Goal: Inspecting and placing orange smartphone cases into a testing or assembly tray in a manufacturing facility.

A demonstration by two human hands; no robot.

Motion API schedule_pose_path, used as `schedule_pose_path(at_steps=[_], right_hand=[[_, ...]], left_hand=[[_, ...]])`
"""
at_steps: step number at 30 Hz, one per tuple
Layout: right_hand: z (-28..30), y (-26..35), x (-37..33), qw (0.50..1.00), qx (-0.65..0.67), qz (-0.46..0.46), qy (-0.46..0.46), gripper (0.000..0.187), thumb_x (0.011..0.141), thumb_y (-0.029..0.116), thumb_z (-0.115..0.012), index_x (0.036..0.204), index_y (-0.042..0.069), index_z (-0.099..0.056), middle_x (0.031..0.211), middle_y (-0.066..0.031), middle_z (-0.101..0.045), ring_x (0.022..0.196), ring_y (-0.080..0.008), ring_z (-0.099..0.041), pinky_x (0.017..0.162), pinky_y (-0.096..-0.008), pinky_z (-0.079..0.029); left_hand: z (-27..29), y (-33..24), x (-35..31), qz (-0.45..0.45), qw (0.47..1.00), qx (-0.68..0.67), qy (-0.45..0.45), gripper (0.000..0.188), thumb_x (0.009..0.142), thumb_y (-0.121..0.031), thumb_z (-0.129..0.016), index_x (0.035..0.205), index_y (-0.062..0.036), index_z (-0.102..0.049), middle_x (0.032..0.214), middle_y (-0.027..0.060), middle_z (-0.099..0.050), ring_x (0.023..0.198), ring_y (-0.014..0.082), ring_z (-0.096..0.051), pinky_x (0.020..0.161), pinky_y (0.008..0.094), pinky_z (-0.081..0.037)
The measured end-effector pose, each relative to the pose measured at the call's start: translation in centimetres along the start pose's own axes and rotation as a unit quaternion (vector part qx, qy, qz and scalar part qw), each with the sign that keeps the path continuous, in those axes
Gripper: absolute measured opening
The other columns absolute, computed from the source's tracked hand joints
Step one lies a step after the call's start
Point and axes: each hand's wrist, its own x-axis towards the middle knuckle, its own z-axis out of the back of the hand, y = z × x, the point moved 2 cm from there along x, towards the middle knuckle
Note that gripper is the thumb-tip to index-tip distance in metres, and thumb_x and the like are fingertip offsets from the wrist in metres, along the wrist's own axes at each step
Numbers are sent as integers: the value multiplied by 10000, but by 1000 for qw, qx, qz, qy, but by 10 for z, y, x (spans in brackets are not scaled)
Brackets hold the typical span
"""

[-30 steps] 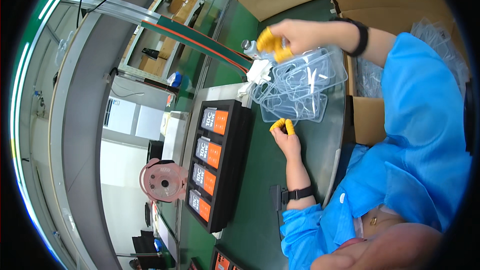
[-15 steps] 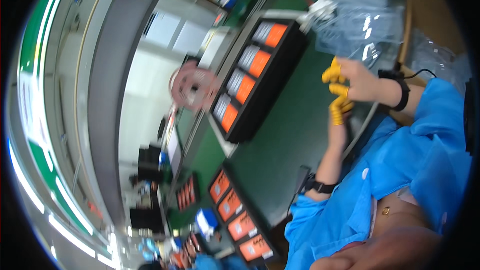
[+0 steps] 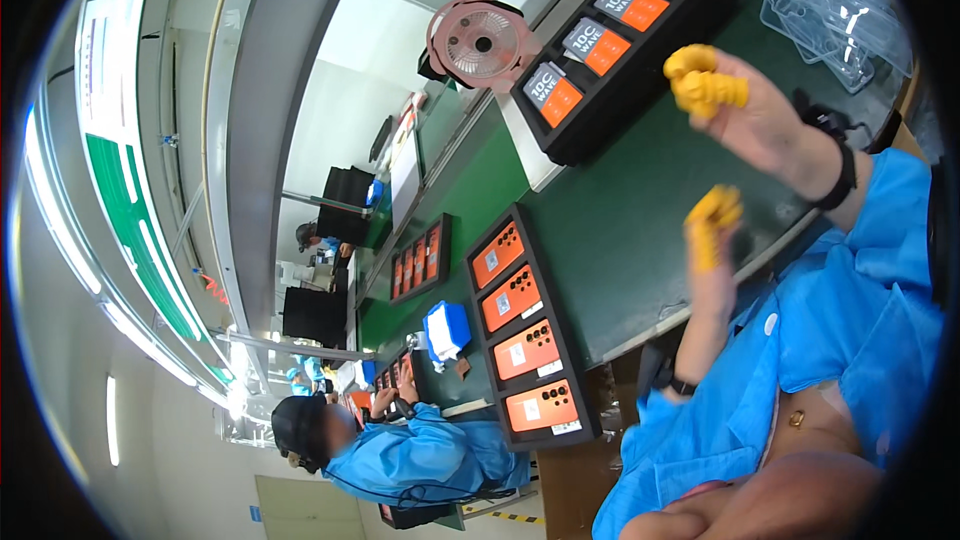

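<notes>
My right hand (image 3: 708,90), the upper one in the picture, wears yellow finger covers and is held over the green tabletop. Its fingers are curled and pressed together; whatever may be in them is hidden. Lower down, my left hand (image 3: 712,225) also has yellow covers and is smeared by motion, so its grip is unclear. Beside the right hand lies a black tray (image 3: 585,125) with several grey-and-orange flat pieces (image 3: 632,6) in its slots. Another black tray (image 3: 508,365) carries several orange panels (image 3: 525,350) with round black openings, apart from both hands.
Clear plastic trays (image 3: 835,15) are heaped at the upper right. A pink fan (image 3: 484,44) stands behind the table (image 3: 640,210). A blue bin (image 3: 446,332) and a smaller filled tray (image 3: 420,258) are farther left. Another person (image 3: 420,455) in blue works at the lower left.
My view has turned, carrying the trays and fan up and to the right in the picture. My hands, close together before, are now farther apart. The other person shows more fully.
</notes>
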Motion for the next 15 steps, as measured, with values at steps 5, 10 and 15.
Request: schedule_pose_path(at_steps=[5, 10, 15], right_hand=[[62, 48, -2, 738, -661, 132, -8, 159, 705, 56, -591, 840, 23, -513, 724, -15, -455, 606, -77, -425, 558, -198, -361], [120, -41, 33, 761, -646, 23, 53, 155, 676, 94, -625, 767, 27, -519, 660, -43, -445, 559, -117, -448, 506, -232, -380], [146, -67, 0, 640, -752, 54, 148, 238, 683, 238, -621, 777, 29, -560, 710, -83, -487, 644, -217, -505, 567, -308, -424]], left_hand=[[53, -110, -114, -237, 911, 213, -261, 324, 826, -325, -450, 924, -21, -507, 860, 99, -499, 802, 181, -456, 723, 306, -370], [69, -219, -94, -72, 667, 712, -206, 170, 779, -120, -538, 887, 3, -494, 842, 96, -517, 761, 161, -501, 673, 278, -396], [187, -265, 43, 62, 324, 919, -214, 351, 691, -287, -603, 824, 20, -496, 838, 203, -516, 832, 356, -490, 722, 394, -401]])
